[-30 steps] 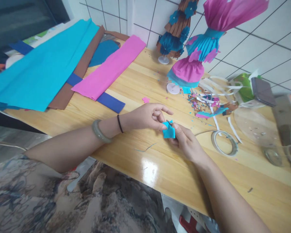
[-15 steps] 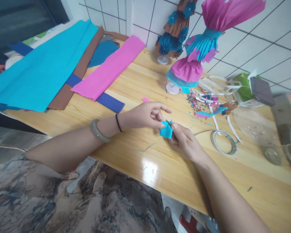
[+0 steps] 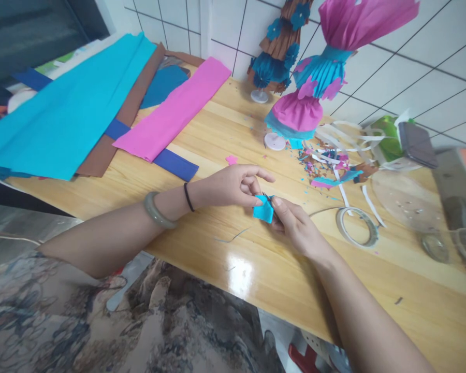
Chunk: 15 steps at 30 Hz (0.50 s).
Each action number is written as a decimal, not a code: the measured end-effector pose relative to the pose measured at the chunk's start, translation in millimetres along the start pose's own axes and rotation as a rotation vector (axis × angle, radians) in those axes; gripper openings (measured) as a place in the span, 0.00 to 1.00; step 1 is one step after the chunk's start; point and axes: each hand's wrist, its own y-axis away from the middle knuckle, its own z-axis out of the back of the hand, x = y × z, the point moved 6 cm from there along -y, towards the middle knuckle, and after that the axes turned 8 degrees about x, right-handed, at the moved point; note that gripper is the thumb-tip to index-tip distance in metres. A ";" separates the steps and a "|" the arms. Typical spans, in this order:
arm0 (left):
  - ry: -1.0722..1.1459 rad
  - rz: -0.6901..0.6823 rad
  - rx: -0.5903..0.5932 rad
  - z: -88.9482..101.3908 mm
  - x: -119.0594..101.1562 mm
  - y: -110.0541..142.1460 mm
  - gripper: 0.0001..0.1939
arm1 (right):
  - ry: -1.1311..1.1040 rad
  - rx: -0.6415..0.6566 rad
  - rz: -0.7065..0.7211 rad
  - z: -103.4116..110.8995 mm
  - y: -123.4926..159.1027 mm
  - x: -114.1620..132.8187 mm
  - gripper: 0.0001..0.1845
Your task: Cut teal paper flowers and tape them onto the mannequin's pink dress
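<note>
Between the thumb and fingers of my left hand is a small piece of bright blue crepe paper. The index finger of that hand stretches out above it. My right hand is closed around small scissors; only their dark pointed tips show, at the paper's upper edge, and the handles are hidden in the hand. A pink paper flower lies on the table beyond my left hand.
Folded blue crepe paper and a pink strip lie at left. A pink-and-blue paper dress stands at the back, near paper scraps. A tape roll and a clear round container are at right.
The blue paper in my hands has tilted slightly, and the scissor tips look closer together at its upper edge. Both hands stay in nearly the same place.
</note>
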 end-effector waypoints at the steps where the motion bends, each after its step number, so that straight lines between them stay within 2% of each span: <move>1: -0.008 -0.005 -0.001 0.4 0.1 0.0 0.25 | 0.006 -0.002 0.003 0.1 0.1 0.2 0.26; 15: -0.045 -0.028 -0.005 3.7 3.6 1.0 0.26 | 0.011 -0.002 0.031 -0.3 0.9 3.7 0.27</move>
